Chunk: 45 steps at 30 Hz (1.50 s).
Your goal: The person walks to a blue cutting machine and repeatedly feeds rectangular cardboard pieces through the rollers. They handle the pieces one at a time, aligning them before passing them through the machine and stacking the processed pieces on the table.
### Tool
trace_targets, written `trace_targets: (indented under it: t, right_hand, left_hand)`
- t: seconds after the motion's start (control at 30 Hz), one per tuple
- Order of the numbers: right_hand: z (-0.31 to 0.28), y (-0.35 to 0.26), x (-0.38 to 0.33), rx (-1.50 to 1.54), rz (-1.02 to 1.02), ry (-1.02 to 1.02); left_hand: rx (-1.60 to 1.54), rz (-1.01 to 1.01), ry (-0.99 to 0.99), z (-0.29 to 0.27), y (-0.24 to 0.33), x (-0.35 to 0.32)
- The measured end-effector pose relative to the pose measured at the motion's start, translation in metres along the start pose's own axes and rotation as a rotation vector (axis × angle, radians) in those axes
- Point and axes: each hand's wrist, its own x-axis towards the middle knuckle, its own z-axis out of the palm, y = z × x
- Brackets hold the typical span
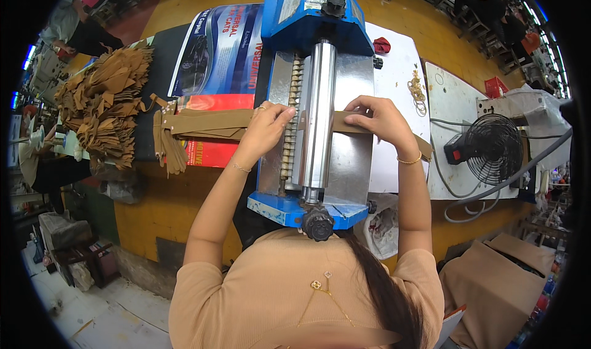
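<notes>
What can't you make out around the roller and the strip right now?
Head view only:
- Strip middle: hidden behind the roller, so its run through the machine cannot be seen.
- Left hand fingertips: pressed at the roller's edge, grip unclear.
- Right hand: the fingers cover the strip end beneath.
- Machine's near underside: hidden by the person's chest.
- Pile of cut pieces: count too small to tell.

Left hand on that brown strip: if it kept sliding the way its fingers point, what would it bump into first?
The left hand points right, so it would probably first meet the toothed roller, then the shiny steel roller of the blue machine. Depth is unclear.
</notes>
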Motion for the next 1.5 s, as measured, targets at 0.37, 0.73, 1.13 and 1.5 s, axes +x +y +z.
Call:
trace_targets:
  t: [0.37,0.73,1.13,1.5]
  right_hand:
    - [-0.015,0.068,-0.029,0.138,0.076,0.148]
    - [0.016,0.169,-0.053,-0.450,0.279,0.484]
    - [0.028,0.159,-0.058,-0.465,0.004,0.654]
    - [0.008,0.110,-0.059,-0.184,0.033,0.664]
  left_hand:
    - [-0.594,-0.318,-0.087,-0.019,0.002,0.000]
    - [-0.752,-0.384,0.023,-0.075,-0.020,-0.009]
    - [-0.830,-0.329,0.231,-0.124,-0.012,-0.042]
    - [-0.727,-0.116,0.482,-0.177,0.034,-0.064]
